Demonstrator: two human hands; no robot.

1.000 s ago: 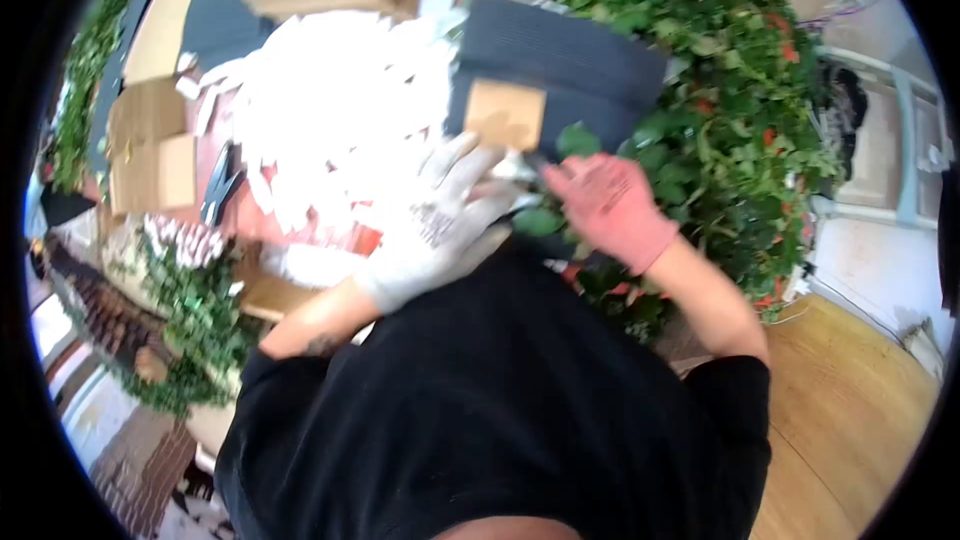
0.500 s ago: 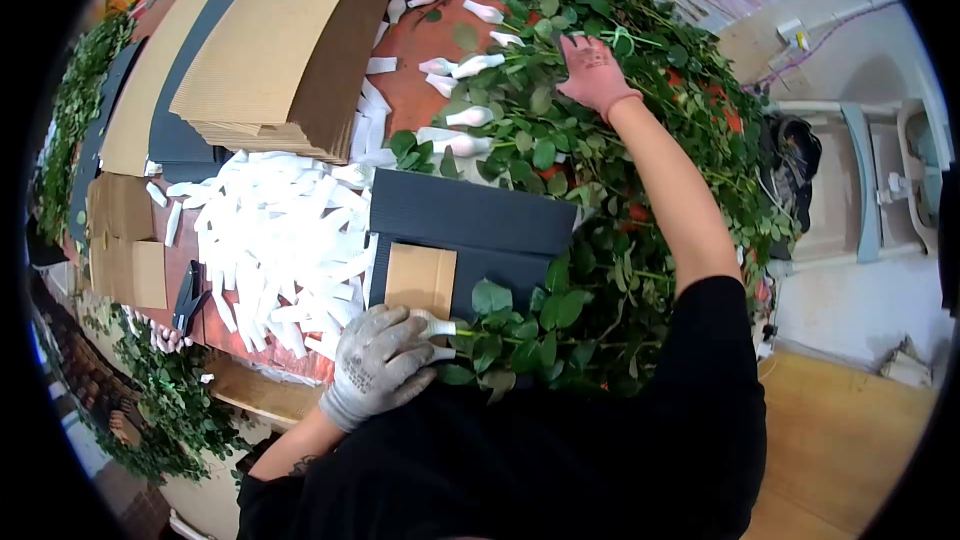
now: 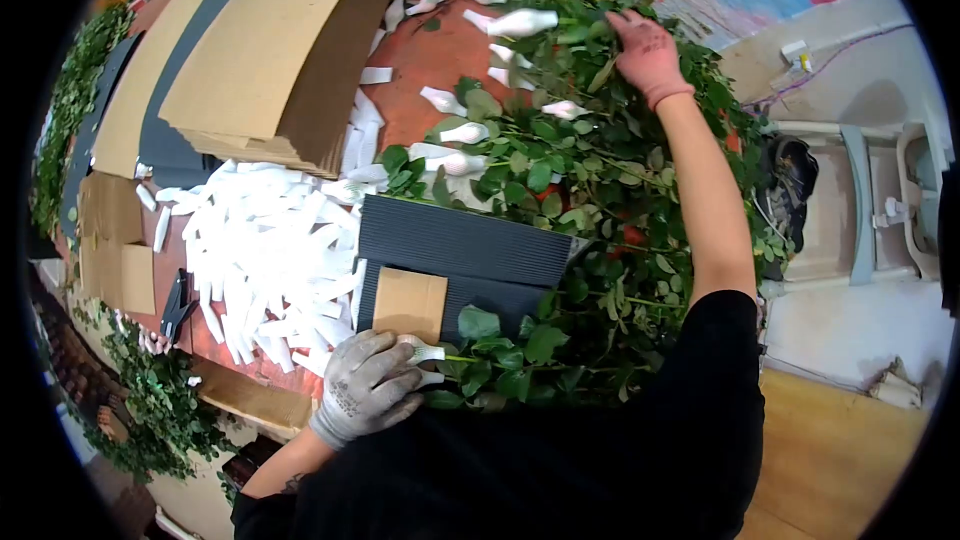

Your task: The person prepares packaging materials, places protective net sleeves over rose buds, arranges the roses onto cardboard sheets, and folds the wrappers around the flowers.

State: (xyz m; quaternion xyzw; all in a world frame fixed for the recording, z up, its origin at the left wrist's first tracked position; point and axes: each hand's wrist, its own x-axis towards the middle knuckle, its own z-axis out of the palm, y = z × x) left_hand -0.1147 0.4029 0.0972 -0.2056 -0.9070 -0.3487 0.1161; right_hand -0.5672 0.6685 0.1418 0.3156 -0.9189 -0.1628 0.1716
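My left hand (image 3: 365, 385), in a grey glove, has its fingers curled by two white-netted flower heads (image 3: 425, 351) at the black sheet's lower edge. Leafy stems run right from them. The ribbed black cardboard sheet (image 3: 465, 240) bears a small brown cardboard piece (image 3: 410, 304). At the upper right, my right hand (image 3: 648, 55), in a pink glove, is closed around a leafy stem; its fingertips are partly hidden by leaves. A netted flower head (image 3: 522, 23) points left from there, and another beside it is blurred.
White net sleeves (image 3: 265, 250) lie heaped on the red table (image 3: 420, 55). Behind them stands a tall stack of cardboard (image 3: 270, 40). A black stapler-like tool (image 3: 178, 306) lies left of the sleeves. Leafy stems (image 3: 620, 180) cover the right side; a shelf with shoes (image 3: 790, 180) stands beyond.
The view swung from a lower, blurred one. My right hand went from beside the black sheet to the far flowers, then slightly right, closing on a stem. My left hand stays by the near flower heads.
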